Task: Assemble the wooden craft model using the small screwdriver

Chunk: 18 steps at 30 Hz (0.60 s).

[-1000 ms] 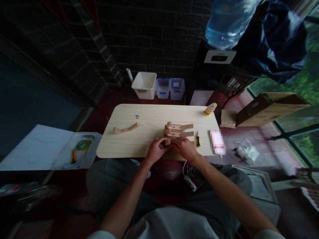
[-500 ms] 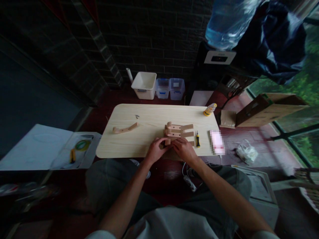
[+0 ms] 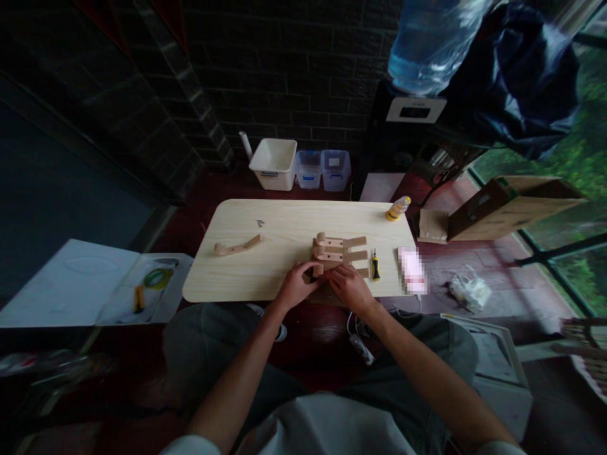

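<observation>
A wooden assembly [image 3: 333, 257] lies near the front edge of the table, with several parallel arms that have rounded ends and dark screw holes or screw heads. My left hand [image 3: 298, 284] is closed around the rounded end of its nearest wooden arm [image 3: 318, 270]. Fingers of my right hand [image 3: 349, 287] are pinched together over the middle of that same arm; whatever they hold is hidden. To the right lies a yellow-and-black screwdriver [image 3: 375, 266]. A separate curved wooden arm [image 3: 238, 247] rests on the left of the table, with small dark pieces [image 3: 260, 223] behind it.
On the pale table [image 3: 284, 215], a clear bottle with yellow ends [image 3: 397, 209] stands at the back right, and a blurred pink item [image 3: 412, 270] lies at the right edge. Bins [image 3: 274, 165] stand beyond. An open white case [image 3: 164, 297] is at left, a cardboard box [image 3: 497, 212] at right.
Both hands stay at the nearest wooden arm, with barely any finger movement. The whole view has shifted very slightly.
</observation>
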### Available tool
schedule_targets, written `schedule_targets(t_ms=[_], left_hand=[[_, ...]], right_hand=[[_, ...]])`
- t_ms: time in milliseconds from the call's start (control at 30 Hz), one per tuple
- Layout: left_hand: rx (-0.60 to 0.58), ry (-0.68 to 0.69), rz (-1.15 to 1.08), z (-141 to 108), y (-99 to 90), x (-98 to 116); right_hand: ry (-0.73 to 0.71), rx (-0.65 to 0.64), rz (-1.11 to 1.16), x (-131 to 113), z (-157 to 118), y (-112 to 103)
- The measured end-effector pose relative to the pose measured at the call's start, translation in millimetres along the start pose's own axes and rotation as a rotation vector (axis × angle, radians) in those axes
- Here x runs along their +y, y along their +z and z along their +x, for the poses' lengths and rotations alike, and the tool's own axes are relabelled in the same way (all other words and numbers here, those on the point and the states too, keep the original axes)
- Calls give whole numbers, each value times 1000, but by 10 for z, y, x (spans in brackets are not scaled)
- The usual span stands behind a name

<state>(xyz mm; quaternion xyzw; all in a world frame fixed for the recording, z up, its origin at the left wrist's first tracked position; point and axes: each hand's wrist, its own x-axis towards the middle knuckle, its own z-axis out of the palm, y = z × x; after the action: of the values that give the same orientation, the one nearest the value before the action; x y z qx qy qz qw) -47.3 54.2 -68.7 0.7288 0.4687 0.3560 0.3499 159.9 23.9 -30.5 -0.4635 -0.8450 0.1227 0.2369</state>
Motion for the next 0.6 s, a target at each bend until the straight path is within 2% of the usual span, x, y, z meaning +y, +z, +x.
schedule_targets(t_ms=[600], left_hand=[[-10, -11, 30, 14, 6, -50]], right_hand=[[52, 66, -9, 0, -48, 113]])
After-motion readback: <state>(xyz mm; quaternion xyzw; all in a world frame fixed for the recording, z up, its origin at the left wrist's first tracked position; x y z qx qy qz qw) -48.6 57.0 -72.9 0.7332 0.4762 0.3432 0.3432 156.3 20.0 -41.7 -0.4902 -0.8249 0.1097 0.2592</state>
